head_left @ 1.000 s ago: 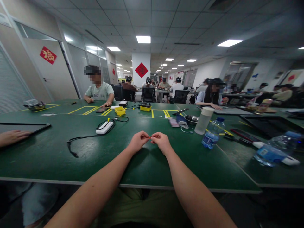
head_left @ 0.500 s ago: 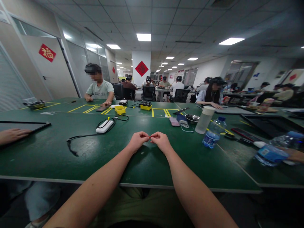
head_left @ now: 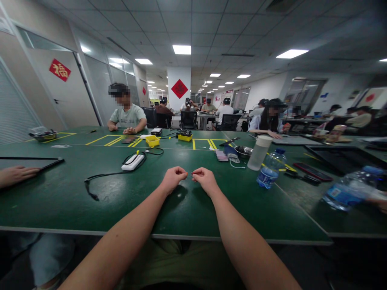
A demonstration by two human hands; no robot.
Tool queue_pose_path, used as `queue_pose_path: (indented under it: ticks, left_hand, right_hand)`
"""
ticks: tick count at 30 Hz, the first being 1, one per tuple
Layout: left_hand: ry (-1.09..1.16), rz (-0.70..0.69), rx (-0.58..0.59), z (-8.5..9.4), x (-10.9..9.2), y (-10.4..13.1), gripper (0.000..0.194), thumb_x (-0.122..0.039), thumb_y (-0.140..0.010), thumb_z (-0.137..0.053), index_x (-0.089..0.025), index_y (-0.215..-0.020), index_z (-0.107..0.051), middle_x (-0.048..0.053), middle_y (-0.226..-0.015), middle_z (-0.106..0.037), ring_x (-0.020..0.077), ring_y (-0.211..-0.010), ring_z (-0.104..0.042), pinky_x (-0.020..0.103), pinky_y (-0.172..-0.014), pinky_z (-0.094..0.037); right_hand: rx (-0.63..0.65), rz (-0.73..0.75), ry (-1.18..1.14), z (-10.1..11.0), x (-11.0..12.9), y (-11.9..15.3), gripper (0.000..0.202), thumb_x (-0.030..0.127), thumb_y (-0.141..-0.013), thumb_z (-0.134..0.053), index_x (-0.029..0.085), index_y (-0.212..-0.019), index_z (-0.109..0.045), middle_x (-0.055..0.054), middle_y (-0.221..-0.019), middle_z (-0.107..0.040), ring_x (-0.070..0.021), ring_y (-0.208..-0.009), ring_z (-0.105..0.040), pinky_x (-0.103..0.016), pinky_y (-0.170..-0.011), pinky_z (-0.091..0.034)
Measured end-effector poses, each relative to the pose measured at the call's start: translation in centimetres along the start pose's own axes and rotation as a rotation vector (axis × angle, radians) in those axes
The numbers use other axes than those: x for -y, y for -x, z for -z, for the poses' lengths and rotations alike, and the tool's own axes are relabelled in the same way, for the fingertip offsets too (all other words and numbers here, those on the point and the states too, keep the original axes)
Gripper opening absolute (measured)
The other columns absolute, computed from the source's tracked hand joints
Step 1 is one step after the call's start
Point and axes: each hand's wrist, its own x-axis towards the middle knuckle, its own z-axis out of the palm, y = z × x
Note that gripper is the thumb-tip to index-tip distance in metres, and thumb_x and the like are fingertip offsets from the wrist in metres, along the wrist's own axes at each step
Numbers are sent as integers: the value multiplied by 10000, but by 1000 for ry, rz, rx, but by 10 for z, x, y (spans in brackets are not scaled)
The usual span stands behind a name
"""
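Fingers and thumb of the left hand were pinched on a tiny orange piece; those of the right hand were closed on a tiny reddish piece, too small to make out. A narrow gap parted the hands over the green desk, whose near edge ran beneath the forearms. Open surface reached left towards a white device with black cable, and right towards a frosted bottle and a blue-capped water bottle.
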Motion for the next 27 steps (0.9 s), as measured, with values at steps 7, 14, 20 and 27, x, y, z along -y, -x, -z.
queue_pose_path:
  ticks: [7, 14, 20, 27]
  left_hand:
    - [18, 4, 4, -1, -4, 2, 136, -254, -668, -658, -138, -734, -630, 22, -669, -643, 129, -628, -587, 241, -608, -470]
    - [85, 39, 56, -3, -6, 2, 259, -214, -681, -633, -124, -924, -641, 31, -733, -653, 118, -620, -587, 246, -612, -486]
    - [-26, 56, 113, -3, -8, 6, 221, -188, -700, -578, -128, -892, -671, 33, -722, -660, 122, -619, -585, 239, -617, -473]
    - [25, 36, 133, -4, -4, 4, 158, -167, -684, -572, -136, -826, -634, 23, -702, -641, 117, -618, -582, 230, -610, -462]
  right_hand:
    - [8, -8, 7, 0, 1, 1, 227, 293, -653, -684, 149, -810, -606, -53, -716, -676, -173, -614, -663, -291, -607, -533]
    - [22, -20, -16, -1, -2, -1, 267, 281, -662, -661, 160, -894, -609, -38, -756, -674, -147, -601, -642, -274, -592, -525]
    - [67, -35, 30, -1, -1, 1, 246, 278, -697, -619, 149, -906, -634, -24, -697, -662, -137, -587, -628, -255, -558, -499]
    - [45, -31, 22, -4, -3, -1, 187, 240, -663, -632, 156, -827, -599, -12, -653, -644, -140, -567, -629, -234, -511, -473]
